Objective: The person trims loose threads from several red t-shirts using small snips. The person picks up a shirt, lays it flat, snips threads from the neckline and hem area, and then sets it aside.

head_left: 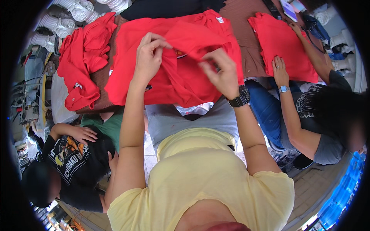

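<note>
Spread over the table in front of me lies a red shirt (pixel 127 84), its cloth bunched and lifted in folds between my hands. My left hand (pixel 149 54) is at its middle left, fingers bent and closed on a fold of the fabric. On the other side of that fold, my right hand (pixel 221 69), wearing a ring and a black wristwatch (pixel 239 98), is smeared by motion. Its thumb and fingertips are at the cloth, but whether they grip it is unclear. A small dark-edged printed patch (pixel 180 53) shows between the hands.
A crumpled red garment (pixel 86 57) lies at the left on the brown-covered table (pixel 248 57). To the right, a seated person's hands rest on a stack of red cloth (pixel 283 50). Black fabric (pixel 169 8) lies beyond. Another person sits close at my left.
</note>
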Available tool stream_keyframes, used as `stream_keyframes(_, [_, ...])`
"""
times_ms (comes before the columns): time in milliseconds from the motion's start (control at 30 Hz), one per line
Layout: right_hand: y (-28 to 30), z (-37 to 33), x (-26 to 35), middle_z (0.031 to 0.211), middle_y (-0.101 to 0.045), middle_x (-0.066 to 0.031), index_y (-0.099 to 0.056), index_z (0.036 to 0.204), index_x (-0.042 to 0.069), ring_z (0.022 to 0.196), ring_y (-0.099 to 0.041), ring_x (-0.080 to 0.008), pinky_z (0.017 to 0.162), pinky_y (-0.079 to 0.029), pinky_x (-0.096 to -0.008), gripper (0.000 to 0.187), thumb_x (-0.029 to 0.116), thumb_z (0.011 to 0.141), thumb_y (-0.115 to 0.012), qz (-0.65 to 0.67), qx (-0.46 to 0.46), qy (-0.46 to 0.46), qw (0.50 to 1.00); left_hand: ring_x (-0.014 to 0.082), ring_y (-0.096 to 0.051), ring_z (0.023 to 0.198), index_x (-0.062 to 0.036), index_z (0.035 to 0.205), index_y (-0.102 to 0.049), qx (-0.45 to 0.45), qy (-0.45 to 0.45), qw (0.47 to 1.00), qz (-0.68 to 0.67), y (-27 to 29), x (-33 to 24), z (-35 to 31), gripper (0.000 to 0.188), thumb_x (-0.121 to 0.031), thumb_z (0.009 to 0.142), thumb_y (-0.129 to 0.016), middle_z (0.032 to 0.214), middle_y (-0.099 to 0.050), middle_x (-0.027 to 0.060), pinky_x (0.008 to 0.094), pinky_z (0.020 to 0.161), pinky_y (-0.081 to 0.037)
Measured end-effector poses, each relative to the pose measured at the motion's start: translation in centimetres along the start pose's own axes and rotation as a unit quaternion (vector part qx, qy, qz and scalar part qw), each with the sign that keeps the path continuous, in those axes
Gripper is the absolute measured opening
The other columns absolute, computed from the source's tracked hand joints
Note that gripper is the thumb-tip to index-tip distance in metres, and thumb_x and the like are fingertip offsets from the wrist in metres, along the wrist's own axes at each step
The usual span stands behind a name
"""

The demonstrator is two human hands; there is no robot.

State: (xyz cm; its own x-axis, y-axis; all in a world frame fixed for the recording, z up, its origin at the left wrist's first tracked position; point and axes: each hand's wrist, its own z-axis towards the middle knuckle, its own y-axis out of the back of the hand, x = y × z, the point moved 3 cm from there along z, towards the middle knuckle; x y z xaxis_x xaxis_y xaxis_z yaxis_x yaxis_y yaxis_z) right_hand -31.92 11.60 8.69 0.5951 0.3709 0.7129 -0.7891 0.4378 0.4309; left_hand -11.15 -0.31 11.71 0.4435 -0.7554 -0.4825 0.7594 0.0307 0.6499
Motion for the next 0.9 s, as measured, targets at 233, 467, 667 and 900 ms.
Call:
stream_keyframes(233, [-0.2,-0.3,-3.2,0.104,-0.056,-0.0116,-0.067,0.107,0.004,0.08,-0.063,-0.0265,0.068,-0.051,-0.0392,0.031,0.001,0.076,-0.07,-0.076,-0.069,-0.077,0.992,0.0369,-0.066,0.076,0.0005,0.102,-0.057,0.051,0.321,0.938,-0.122,-0.3,-3.9,-5.1,0.02,-0.015,0.094,-0.066,0.095,-0.067,0.0202,0.0443,0.069,-0.051])
stream_keyframes(467, [-1.2,2.7,-6.5,0.106,-0.06,-0.0106,-0.068,0.101,0.01,0.084,-0.066,-0.0351,0.068,-0.052,-0.0455,0.018,0.008,0.084,-0.071,-0.162,-0.031,-0.069,0.984,0.032,-0.069,0.091,0.0025,0.127,-0.052,-0.042,0.244,0.965,-0.087,-6.4,-3.7,-4.1,0.043,-0.015,0.092,-0.069,0.109,-0.066,0.0218,0.0376,0.081,-0.055])
stream_keyframes(667, [2.5,4.6,-2.7,0.09,-0.068,-0.0151,-0.066,0.1,0.005,0.079,-0.067,-0.0345,0.068,-0.051,-0.0403,0.016,0.003,0.085,-0.069,-0.138,-0.106,0.012,0.985,0.0122,-0.064,0.089,0.0028,0.124,-0.061,-0.051,0.304,0.828,-0.469,-4.9,-4.2,-5.3,0.038,0.006,0.087,-0.067,0.11,-0.061,0.0082,0.0253,0.077,-0.054])
stream_keyframes(900, [1.3,0.7,-3.3,0.089,-0.065,-0.0115,-0.068,0.106,0.002,0.074,-0.064,-0.0236,0.066,-0.05,-0.0372,0.026,0.0,0.08,-0.068,-0.114,-0.089,-0.058,0.988,0.0313,-0.061,0.087,0.001,0.12,-0.057,-0.014,0.145,0.989,-0.042,-3.7,-6.5,-6.1,0.045,-0.007,0.08,-0.077,0.112,-0.047,0.0199,0.0415,0.076,-0.053])
